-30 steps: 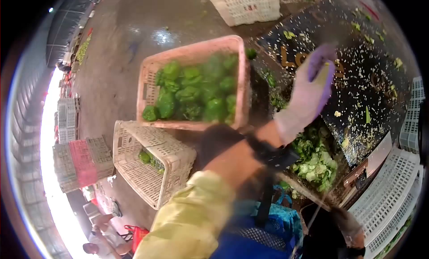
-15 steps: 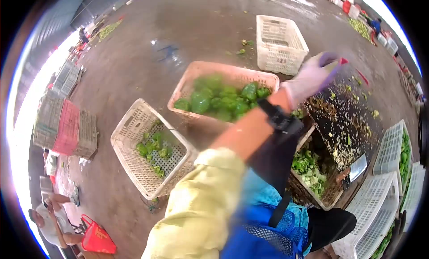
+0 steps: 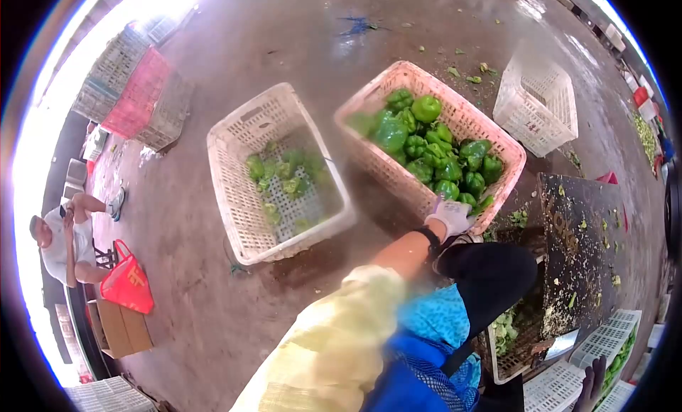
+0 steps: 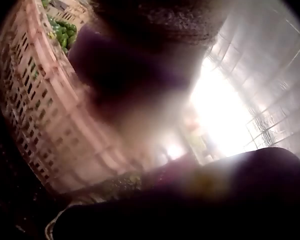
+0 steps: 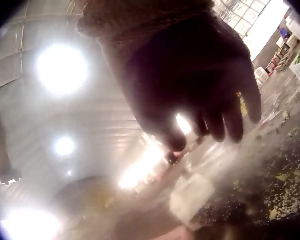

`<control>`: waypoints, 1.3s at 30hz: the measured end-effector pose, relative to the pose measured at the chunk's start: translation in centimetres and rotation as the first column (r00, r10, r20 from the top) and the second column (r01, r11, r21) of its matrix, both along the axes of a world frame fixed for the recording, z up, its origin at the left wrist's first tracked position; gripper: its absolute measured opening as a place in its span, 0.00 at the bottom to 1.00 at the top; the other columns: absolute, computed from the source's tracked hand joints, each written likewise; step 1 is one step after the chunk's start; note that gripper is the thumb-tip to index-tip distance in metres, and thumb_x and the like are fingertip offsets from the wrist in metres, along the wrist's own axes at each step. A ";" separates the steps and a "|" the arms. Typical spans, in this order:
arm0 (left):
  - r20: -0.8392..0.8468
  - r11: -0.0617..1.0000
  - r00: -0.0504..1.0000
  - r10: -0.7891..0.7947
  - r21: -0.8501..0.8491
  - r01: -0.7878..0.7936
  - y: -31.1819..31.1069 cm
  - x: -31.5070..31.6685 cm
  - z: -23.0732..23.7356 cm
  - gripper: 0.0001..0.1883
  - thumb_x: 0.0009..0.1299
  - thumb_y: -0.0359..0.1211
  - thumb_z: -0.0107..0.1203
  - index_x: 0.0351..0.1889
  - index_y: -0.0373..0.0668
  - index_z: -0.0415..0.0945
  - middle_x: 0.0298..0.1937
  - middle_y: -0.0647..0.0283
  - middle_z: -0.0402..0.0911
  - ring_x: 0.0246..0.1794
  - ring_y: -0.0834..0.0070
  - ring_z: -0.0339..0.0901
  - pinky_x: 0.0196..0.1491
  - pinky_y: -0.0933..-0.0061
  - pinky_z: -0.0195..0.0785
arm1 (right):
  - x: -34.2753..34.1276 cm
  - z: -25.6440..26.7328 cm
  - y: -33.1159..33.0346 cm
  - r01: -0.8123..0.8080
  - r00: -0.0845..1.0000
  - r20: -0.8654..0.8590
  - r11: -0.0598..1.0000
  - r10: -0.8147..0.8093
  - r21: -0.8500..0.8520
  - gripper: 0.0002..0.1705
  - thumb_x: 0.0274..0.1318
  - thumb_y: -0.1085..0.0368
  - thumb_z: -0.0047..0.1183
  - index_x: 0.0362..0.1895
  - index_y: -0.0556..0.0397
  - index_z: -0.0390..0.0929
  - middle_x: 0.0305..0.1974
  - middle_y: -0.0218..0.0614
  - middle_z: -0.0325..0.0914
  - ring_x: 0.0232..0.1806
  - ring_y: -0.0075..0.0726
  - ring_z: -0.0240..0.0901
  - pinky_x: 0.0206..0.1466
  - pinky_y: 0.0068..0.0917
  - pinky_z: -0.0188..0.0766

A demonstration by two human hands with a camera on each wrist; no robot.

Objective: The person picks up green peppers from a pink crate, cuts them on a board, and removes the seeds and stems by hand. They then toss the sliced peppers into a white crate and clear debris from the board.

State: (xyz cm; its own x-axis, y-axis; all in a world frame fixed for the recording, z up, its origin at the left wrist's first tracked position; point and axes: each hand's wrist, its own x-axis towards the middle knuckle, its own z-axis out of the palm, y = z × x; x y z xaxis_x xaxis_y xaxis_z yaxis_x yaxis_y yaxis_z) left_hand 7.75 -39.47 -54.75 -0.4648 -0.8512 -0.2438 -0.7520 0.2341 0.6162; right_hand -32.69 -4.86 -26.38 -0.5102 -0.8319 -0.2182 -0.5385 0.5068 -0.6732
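My gloved left hand (image 3: 451, 214) is at the near edge of a pink crate (image 3: 506, 150) filled with green peppers (image 3: 440, 156). A long green piece lies by its fingertips; how the fingers are bent is hidden. Seen from the left wrist, that hand (image 4: 135, 75) is dark and blurred beside the crate's slotted wall (image 4: 45, 110). My right hand (image 3: 591, 387) appears at the head view's lower right edge, near white crates. In the right wrist view this hand (image 5: 195, 80) hangs with loose, spread fingers and holds nothing.
A white crate (image 3: 222, 167) with some green peppers stands left of the pink one, another (image 3: 540, 124) behind it on the right. A seed-strewn dark board (image 3: 579, 234) and a cleaver (image 3: 561, 344) lie right. A seated person (image 3: 67, 245) is far left.
My left hand has come back from over the dark board to the pink crate's near edge. The head view has swung left, and my right hand has appeared at its lower right.
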 end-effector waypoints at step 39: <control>-0.482 0.866 0.741 0.467 0.420 -0.272 -14.1 2.9 -5.3 0.37 0.63 0.41 0.60 0.64 0.31 0.55 0.49 0.55 0.75 0.45 0.69 0.73 0.46 0.73 0.68 | -0.8 -7.5 -4.4 0.142 0.931 0.348 0.988 -0.114 -0.057 0.30 0.61 0.71 0.46 0.67 0.60 0.56 0.64 0.41 0.62 0.65 0.36 0.59 0.67 0.32 0.55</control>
